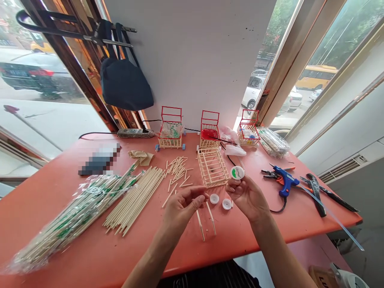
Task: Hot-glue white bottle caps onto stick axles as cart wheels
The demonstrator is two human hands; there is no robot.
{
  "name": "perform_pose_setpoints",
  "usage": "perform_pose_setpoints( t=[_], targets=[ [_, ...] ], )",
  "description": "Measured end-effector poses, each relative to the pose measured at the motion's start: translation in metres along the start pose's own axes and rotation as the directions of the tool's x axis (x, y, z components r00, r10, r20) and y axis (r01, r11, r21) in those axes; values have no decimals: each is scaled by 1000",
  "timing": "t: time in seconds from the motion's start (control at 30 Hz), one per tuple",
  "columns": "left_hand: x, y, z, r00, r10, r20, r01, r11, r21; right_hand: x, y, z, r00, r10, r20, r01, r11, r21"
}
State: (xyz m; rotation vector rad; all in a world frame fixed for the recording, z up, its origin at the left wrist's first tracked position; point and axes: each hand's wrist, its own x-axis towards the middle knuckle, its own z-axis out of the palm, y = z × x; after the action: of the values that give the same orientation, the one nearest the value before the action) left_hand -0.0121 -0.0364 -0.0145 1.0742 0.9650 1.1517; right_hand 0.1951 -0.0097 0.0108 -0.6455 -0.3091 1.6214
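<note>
My right hand (247, 196) pinches a white bottle cap (237, 173) with a green print, its top turned towards me. To the left, my left hand (184, 204) has thumb and fingertips pressed together; whatever is between them, if anything, is too small to make out. Two more white caps (214, 199) lie on the table between my hands. Just below them are two thin sticks (200, 226) with joined pieces. Behind my hands lies a basket frame (213, 166) built of wooden sticks.
Long sticks (135, 200) and a plastic-wrapped bundle (78, 216) cover the left of the red table (120, 262). Short cut sticks (177, 170) are scattered mid-table. Small stick carts (170, 134) stand at the back. A blue glue gun (285, 180) and pliers (270, 174) lie right.
</note>
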Motion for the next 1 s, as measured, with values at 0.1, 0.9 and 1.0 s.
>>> perform_pose_setpoints(
  t=[0.1,0.9,1.0],
  targets=[
    [-1,6,5,999,31,-21,-31,999,-10,3,1,-5,995,-93,43,99,979,-177],
    [-13,-13,15,960,-257,111,278,919,-278,-39,-1,17,570,-92,817,772,-282,-570],
    [-20,-12,16,962,-255,93,271,922,-277,-44,-2,18,575,-67,815,772,-284,-568]
  ],
)
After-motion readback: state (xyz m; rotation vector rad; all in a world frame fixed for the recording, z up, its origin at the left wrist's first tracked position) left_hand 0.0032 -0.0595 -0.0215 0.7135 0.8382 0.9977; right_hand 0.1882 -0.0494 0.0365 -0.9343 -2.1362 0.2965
